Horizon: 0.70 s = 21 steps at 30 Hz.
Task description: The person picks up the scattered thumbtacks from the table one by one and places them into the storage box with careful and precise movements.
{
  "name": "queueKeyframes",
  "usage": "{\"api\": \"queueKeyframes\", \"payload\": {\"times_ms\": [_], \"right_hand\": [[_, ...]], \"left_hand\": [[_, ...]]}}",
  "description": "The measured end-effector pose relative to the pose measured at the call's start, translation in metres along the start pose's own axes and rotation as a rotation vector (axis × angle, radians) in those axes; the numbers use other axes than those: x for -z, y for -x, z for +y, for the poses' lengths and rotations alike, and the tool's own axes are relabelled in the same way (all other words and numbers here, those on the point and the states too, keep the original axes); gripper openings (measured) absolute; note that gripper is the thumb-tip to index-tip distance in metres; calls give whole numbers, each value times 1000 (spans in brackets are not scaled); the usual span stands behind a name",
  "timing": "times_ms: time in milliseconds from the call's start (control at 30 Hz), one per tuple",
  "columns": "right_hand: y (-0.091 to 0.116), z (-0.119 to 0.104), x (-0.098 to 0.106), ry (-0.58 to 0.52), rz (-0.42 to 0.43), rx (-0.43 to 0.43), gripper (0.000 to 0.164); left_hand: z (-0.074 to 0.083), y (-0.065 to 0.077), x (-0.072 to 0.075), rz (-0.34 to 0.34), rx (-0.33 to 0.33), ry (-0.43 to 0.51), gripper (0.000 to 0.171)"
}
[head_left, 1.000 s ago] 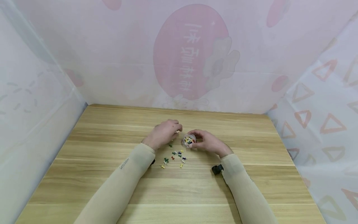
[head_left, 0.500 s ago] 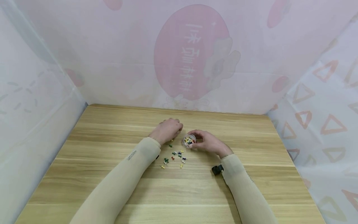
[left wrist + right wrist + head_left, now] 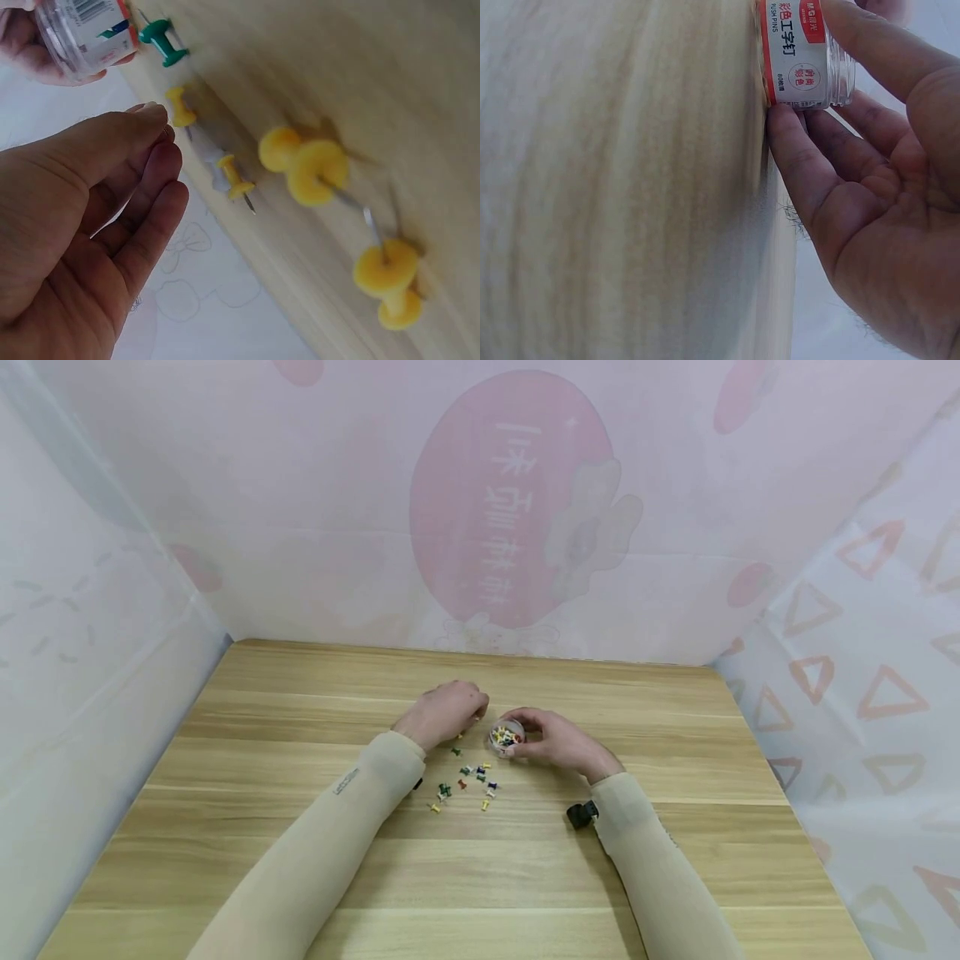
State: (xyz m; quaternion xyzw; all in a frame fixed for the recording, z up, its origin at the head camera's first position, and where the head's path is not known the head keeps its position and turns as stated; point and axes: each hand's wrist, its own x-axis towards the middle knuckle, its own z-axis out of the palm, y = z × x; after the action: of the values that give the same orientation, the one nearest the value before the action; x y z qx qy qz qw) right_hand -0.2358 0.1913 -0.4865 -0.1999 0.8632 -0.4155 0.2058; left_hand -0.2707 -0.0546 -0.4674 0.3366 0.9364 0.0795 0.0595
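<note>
My right hand (image 3: 558, 742) holds a small clear plastic jar of push pins (image 3: 506, 737) on the table, thumb on one side and fingers on the other. In the right wrist view the jar's white and red label (image 3: 795, 52) shows. My left hand (image 3: 444, 714) is low over the table left of the jar. In the left wrist view its thumb and fingers are loosely bent, their tips close beside a yellow push pin (image 3: 180, 109); whether they touch it is unclear. Near it lie a green push pin (image 3: 163, 43) and several more yellow ones, including this yellow pin (image 3: 236, 178).
Several loose push pins lie in front of the hands, among them a red pin (image 3: 462, 784), a blue pin (image 3: 492, 786) and a yellow pin (image 3: 435, 808). The wooden table (image 3: 480, 885) meets a printed cloth wall (image 3: 337, 568) at the back.
My left hand has shifted slightly about the same spot; a white bit seen at its fingertips a second ago no longer shows. The right hand and the jar stay put.
</note>
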Motion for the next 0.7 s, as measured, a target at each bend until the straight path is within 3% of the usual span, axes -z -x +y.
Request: {"api": "queueKeyframes", "payload": {"times_ms": [267, 433, 700], "right_hand": [[0, 1, 0, 6, 1, 0, 64], [0, 1, 0, 13, 1, 6, 64], [1, 0, 0, 9, 5, 6, 62]], "left_hand": [[5, 11, 7, 52, -1, 77, 16], [11, 18, 12, 90, -19, 73, 18], [22, 22, 13, 145, -107, 93, 11]]}}
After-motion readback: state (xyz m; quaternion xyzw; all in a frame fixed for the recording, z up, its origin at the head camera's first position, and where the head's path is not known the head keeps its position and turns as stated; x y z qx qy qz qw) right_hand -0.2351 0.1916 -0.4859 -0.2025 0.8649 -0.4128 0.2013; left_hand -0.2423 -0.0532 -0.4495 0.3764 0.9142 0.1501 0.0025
